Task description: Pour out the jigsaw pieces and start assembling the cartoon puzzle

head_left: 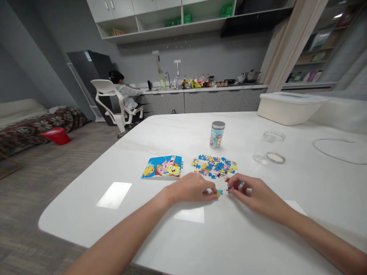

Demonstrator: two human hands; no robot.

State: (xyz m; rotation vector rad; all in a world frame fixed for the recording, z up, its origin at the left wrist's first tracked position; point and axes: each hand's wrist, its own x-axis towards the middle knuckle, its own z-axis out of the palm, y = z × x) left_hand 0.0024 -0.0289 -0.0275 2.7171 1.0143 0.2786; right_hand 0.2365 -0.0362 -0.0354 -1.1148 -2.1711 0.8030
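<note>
My left hand rests on the white table, thumb and forefinger closed on a small yellow-and-blue puzzle piece. Just to the right, the fingertips of my right hand pinch a small dark puzzle piece, with a gap between the two pieces. Beyond both hands lies a loose pile of colourful puzzle pieces. A picture card with cartoon figures lies left of the pile. Behind the pile a printed can with a silver lid stands upright.
On the right of the white table are a clear jar, a round silver-rimmed lid, a thin cable and a cream box. A person sits on a white chair beyond the table's left side.
</note>
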